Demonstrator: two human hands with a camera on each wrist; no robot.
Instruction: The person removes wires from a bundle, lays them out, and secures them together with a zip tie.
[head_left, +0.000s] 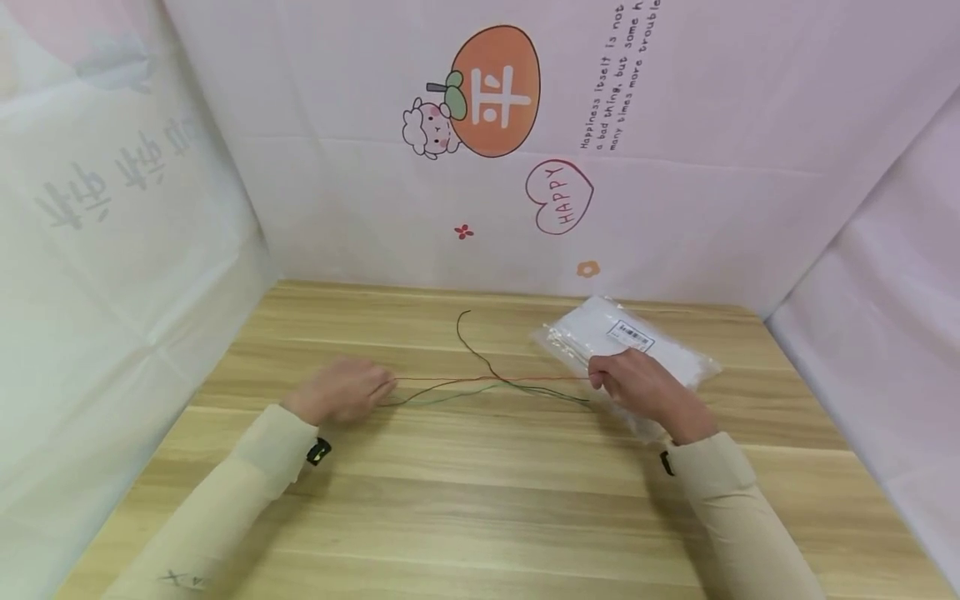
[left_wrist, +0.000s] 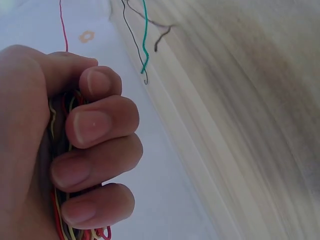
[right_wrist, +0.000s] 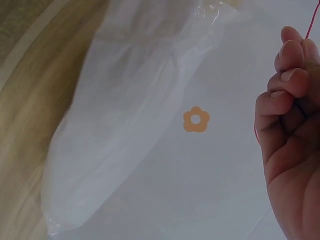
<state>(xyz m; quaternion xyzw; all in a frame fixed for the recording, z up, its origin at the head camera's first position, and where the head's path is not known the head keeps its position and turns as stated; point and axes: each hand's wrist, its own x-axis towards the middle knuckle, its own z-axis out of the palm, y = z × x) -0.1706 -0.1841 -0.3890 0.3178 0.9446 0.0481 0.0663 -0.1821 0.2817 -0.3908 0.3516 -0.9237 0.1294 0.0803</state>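
Observation:
A red thread is stretched straight between the two hands, above the wooden table. My left hand curls its fingers round a bundle of threads in red, yellow and dark colours, best seen in the left wrist view. The red thread comes out at its thumb side. My right hand pinches the other end of the red thread between thumb and finger. Below the taut thread are a dark thread and a green thread, which cross it near the middle in the head view.
A white item in a clear plastic bag with a barcode label lies at the back right, partly behind the right hand. White printed cloth rises at the table's back edge and both sides. The wooden tabletop extends toward me.

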